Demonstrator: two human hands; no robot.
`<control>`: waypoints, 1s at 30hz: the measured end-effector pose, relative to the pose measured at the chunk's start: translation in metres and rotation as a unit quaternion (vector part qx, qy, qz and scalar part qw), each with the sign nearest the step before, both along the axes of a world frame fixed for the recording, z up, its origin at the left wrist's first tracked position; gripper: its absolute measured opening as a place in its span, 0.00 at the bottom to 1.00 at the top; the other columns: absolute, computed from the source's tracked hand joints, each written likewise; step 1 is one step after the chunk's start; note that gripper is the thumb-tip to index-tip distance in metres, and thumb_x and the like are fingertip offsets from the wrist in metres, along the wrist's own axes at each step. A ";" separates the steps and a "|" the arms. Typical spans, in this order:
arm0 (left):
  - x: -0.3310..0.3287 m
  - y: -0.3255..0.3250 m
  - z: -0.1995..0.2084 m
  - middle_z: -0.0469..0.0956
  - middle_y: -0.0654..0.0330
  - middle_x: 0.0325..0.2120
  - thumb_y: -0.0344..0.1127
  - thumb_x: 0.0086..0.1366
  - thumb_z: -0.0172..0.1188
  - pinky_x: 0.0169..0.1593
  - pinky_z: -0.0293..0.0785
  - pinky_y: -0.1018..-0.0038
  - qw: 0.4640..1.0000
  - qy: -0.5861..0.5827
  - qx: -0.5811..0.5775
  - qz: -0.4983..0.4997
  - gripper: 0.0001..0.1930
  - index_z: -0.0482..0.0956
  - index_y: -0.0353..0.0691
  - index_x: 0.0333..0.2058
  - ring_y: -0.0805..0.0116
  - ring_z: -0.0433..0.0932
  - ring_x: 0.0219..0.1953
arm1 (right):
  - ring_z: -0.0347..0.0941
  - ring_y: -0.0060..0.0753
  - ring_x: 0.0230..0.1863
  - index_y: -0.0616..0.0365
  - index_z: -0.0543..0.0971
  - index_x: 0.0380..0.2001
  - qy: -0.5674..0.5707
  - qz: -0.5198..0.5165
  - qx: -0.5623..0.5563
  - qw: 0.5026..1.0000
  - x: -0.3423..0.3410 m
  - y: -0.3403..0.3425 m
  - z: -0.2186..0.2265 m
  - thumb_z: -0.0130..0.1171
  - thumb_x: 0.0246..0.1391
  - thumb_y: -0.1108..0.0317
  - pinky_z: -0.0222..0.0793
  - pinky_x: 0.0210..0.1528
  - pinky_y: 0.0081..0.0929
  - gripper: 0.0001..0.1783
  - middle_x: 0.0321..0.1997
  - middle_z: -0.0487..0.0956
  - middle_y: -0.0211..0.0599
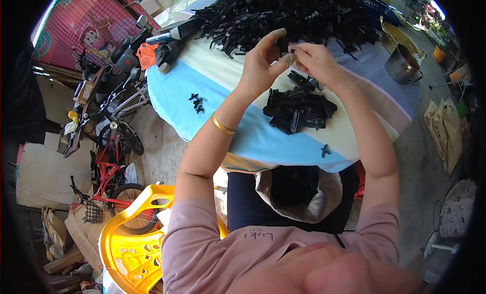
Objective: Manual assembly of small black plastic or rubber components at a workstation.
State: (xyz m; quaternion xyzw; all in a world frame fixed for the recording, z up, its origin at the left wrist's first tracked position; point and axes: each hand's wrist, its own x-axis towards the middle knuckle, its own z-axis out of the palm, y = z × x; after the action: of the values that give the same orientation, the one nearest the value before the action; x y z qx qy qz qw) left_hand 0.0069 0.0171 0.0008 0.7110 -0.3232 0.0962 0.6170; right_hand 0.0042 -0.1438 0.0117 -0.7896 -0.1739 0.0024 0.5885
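Both my hands meet over the table, at the near edge of a large heap of black plastic parts (298, 18). My left hand (259, 66), with tan finger covers on thumb and index finger, is curled around a dark piece, which I take to be one of these black plastic parts. The fingers of my right hand (319, 63) pinch at the same spot, touching the left thumb; the piece is mostly hidden there. Below the hands lies a smaller pile of black plastic parts (298, 109). A few small black pieces (196, 102) sit to the left, and another (325, 151) near the front edge.
The round table wears a striped cloth (177, 86). A metal pot (403, 63) and a yellowish basin (397, 36) stand at right. A pale sack (329, 198) with dark contents is on my lap. A yellow plastic chair (131, 243) and a red bicycle (109, 172) are at left.
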 end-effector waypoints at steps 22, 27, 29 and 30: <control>-0.001 -0.002 -0.005 0.71 0.57 0.31 0.22 0.58 0.49 0.37 0.70 0.80 0.992 0.034 -0.117 -0.045 0.15 0.61 0.30 0.44 0.74 0.71 0.31 | 0.60 0.12 0.18 0.60 0.76 0.27 -0.156 -0.037 -0.014 0.987 -0.006 0.003 0.004 0.52 0.52 0.64 0.55 0.20 0.13 0.10 0.14 0.68 0.23; -0.005 -0.004 -0.008 0.74 0.57 0.31 0.21 0.56 0.51 0.36 0.71 0.80 0.993 -0.036 -0.100 0.041 0.12 0.66 0.30 0.41 0.75 0.73 0.31 | 0.59 0.12 0.16 0.61 0.76 0.23 -0.092 -0.050 0.028 0.994 -0.012 0.007 0.008 0.52 0.51 0.63 0.54 0.19 0.14 0.12 0.12 0.67 0.24; -0.009 -0.003 -0.008 0.75 0.57 0.31 0.20 0.56 0.51 0.36 0.71 0.80 0.993 -0.056 -0.083 0.069 0.11 0.67 0.30 0.39 0.75 0.74 0.31 | 0.56 0.12 0.15 0.62 0.76 0.23 -0.068 -0.026 0.057 0.996 -0.011 0.010 0.005 0.52 0.52 0.63 0.51 0.18 0.14 0.13 0.12 0.66 0.23; -0.009 -0.004 -0.007 0.75 0.56 0.31 0.20 0.55 0.52 0.37 0.71 0.79 0.990 -0.077 -0.070 0.095 0.10 0.69 0.29 0.38 0.74 0.74 0.32 | 0.56 0.12 0.15 0.62 0.76 0.23 -0.069 -0.026 0.057 0.996 -0.012 0.009 0.006 0.52 0.52 0.63 0.51 0.18 0.14 0.13 0.12 0.66 0.23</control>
State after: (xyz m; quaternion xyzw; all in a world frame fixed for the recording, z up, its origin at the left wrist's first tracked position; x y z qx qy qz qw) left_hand -0.0026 0.0135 -0.0063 0.6843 -0.2934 0.2307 0.6264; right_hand -0.0079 -0.1347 0.0175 -0.7575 -0.1930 -0.0770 0.6189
